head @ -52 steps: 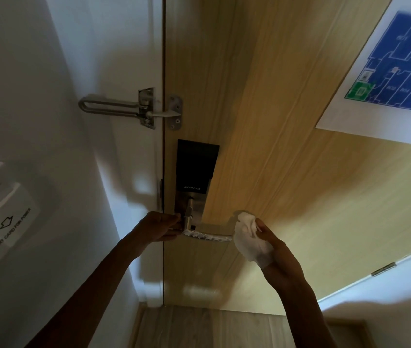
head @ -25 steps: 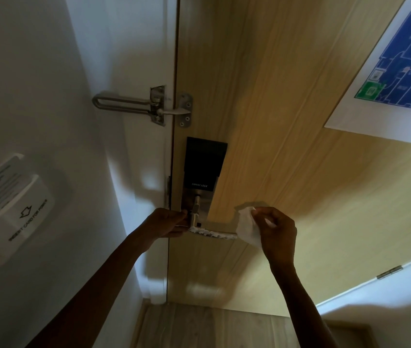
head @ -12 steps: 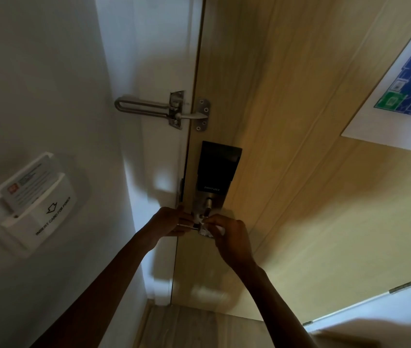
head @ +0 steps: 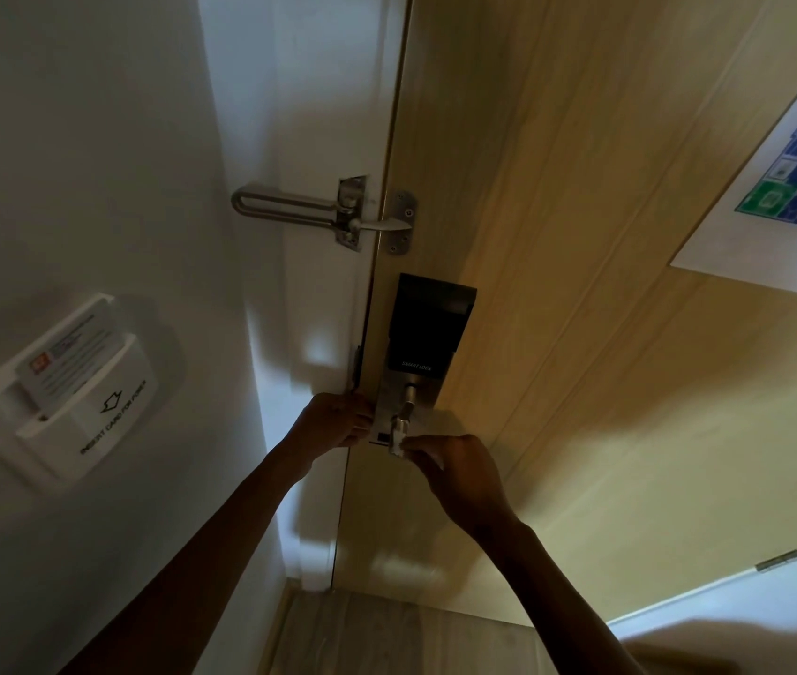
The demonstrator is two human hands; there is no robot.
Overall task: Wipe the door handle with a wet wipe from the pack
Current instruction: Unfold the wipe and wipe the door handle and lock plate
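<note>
Wiping in progress: right hand [head: 460, 472] closed over the wet wipe [head: 399, 448], pressing it onto the door handle [head: 399, 426] near its pivot below the smart lock [head: 428, 328]; left hand [head: 335, 423] curled against the door edge, its grip unclear; the remaining handle length appears left to wipe

Two hands (left hand [head: 338, 421], right hand [head: 460, 475]), one door handle [head: 399, 428], one swing latch [head: 323, 211], one card holder [head: 70, 397]
</note>
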